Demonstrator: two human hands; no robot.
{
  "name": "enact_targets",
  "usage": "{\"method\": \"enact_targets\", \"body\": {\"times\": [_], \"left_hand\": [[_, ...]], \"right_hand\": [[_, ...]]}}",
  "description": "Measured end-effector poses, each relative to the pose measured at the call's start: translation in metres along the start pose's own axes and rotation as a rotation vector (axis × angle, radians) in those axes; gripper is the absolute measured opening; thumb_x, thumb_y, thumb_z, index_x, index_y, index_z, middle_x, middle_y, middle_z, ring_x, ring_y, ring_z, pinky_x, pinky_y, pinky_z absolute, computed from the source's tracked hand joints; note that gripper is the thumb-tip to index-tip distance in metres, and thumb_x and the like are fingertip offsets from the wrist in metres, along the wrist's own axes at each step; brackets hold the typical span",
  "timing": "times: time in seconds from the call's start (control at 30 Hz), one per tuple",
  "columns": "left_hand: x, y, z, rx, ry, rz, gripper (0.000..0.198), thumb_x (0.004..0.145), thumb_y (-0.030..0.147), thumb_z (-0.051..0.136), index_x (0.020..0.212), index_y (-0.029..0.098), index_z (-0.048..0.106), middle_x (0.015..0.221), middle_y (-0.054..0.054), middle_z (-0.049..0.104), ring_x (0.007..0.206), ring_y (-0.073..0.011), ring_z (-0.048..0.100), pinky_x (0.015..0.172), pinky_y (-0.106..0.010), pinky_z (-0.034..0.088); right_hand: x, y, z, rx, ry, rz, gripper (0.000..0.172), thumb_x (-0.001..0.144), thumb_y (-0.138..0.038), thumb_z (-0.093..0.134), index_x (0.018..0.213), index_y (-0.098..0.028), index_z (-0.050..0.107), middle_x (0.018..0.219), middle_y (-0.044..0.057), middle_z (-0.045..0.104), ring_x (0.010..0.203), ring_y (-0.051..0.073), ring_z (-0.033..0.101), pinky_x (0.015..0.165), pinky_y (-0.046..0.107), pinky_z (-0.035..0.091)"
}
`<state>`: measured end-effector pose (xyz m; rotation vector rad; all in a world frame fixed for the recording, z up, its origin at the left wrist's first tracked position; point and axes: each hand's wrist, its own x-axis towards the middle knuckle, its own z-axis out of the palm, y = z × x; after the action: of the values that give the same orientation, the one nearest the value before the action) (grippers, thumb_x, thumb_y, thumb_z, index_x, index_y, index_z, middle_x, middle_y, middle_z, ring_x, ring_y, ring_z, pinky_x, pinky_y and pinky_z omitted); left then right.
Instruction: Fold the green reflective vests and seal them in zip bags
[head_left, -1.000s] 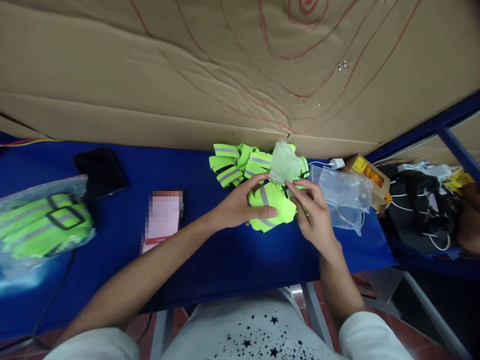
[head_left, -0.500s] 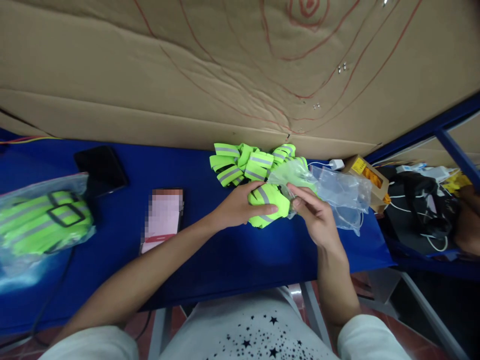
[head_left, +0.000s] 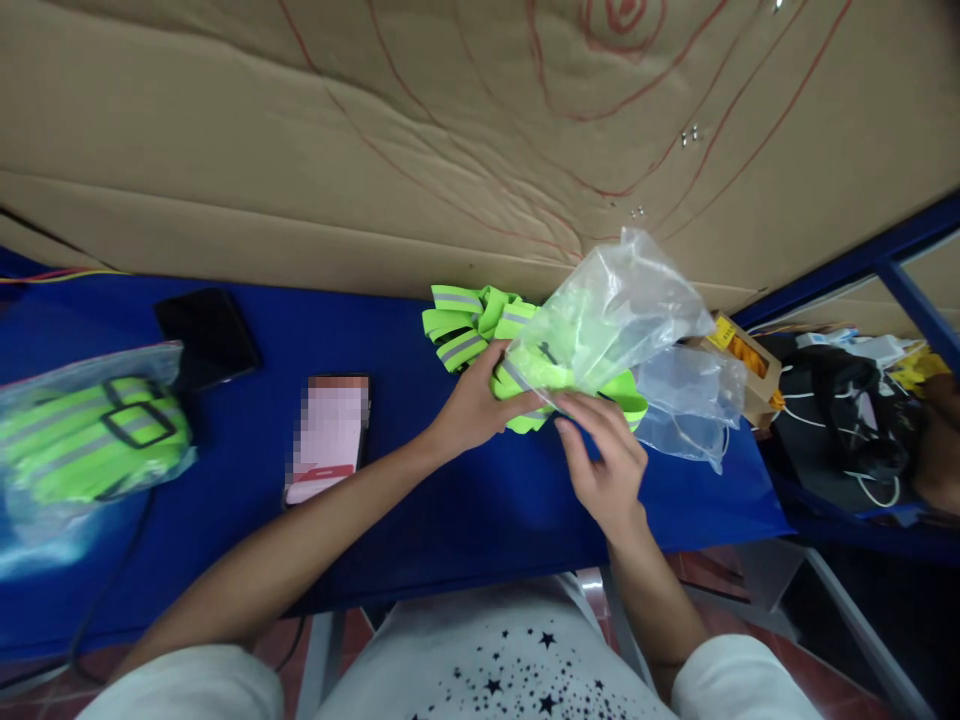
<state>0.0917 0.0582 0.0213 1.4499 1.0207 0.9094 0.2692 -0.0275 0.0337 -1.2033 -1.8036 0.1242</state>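
My left hand (head_left: 472,405) is closed around a folded bundle of neon-yellow reflective straps (head_left: 517,385), with its thumb along the near side. A clear plastic bag (head_left: 637,290) stands over the bundle's right part, its mouth edge at the straps. My right hand (head_left: 607,465) pinches that edge between thumb and fingers, close to the left thumb. Just behind lies a loose heap of similar straps (head_left: 461,320), partly hidden by the bag. How far the bundle reaches inside the bag is hard to make out.
Another strap bundle in a clear bag (head_left: 97,440) lies at the left. A black device (head_left: 206,335) and a lit phone (head_left: 330,435) rest on the blue table (head_left: 435,530). Flat clear bags (head_left: 690,405) and a small cardboard box (head_left: 763,378) are at the right. Cardboard (head_left: 300,220) rises behind.
The clear bag has been lifted and drawn leftward, and its edge now overlaps the bundle. My right hand has moved left and slightly lower. My left hand keeps its hold.
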Motion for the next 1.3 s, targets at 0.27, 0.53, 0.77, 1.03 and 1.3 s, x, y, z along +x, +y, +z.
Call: {"method": "enact_targets", "body": {"times": [0.27,0.53,0.77,1.03,1.3], "left_hand": [[-0.005,0.004,0.005,-0.121,0.034,0.229,0.074,0.070,0.064,0.086,0.121,0.023,0.052,0.119,-0.008,0.065,0.112,-0.0274,0.062,0.097,-0.040,0.053],[-0.006,0.008,-0.001,-0.176,-0.058,0.080,0.083,0.069,0.062,0.087,0.136,0.029,0.054,0.135,-0.010,0.060,0.079,-0.0181,0.064,0.060,-0.031,0.055],[-0.009,0.008,0.004,-0.191,0.032,-0.052,0.075,0.068,0.063,0.086,0.126,0.025,0.057,0.114,-0.006,0.066,0.058,-0.0108,0.056,0.040,-0.023,0.046],[-0.004,0.008,0.000,-0.106,0.083,0.140,0.080,0.069,0.073,0.081,0.126,0.023,0.055,0.123,-0.010,0.066,0.104,-0.0274,0.065,0.084,-0.038,0.057],[-0.004,0.005,-0.006,0.082,0.069,0.279,0.093,0.061,0.074,0.087,0.129,0.023,0.048,0.127,-0.011,0.064,0.114,-0.0301,0.063,0.097,-0.039,0.051]], "right_hand": [[-0.003,0.005,0.012,0.168,0.262,0.251,0.016,0.097,-0.028,0.064,0.113,-0.025,0.061,0.108,0.007,0.061,0.105,0.021,0.064,0.090,0.040,0.058],[-0.004,0.007,0.002,-0.166,0.148,-0.065,0.041,0.094,-0.010,0.067,0.130,-0.030,0.066,0.114,0.005,0.069,0.109,0.022,0.069,0.096,0.042,0.060],[-0.012,0.011,0.009,-0.225,0.261,-0.096,0.052,0.094,-0.004,0.065,0.136,-0.035,0.065,0.107,0.003,0.073,0.097,0.019,0.074,0.086,0.039,0.065],[-0.011,0.012,0.012,-0.071,0.121,-0.127,0.038,0.094,-0.004,0.059,0.120,-0.030,0.069,0.104,0.002,0.074,0.098,0.020,0.072,0.087,0.041,0.060],[-0.006,0.003,0.007,-0.075,0.147,0.026,0.023,0.091,-0.020,0.072,0.112,-0.025,0.064,0.106,0.005,0.066,0.104,0.023,0.066,0.091,0.042,0.056]]}}
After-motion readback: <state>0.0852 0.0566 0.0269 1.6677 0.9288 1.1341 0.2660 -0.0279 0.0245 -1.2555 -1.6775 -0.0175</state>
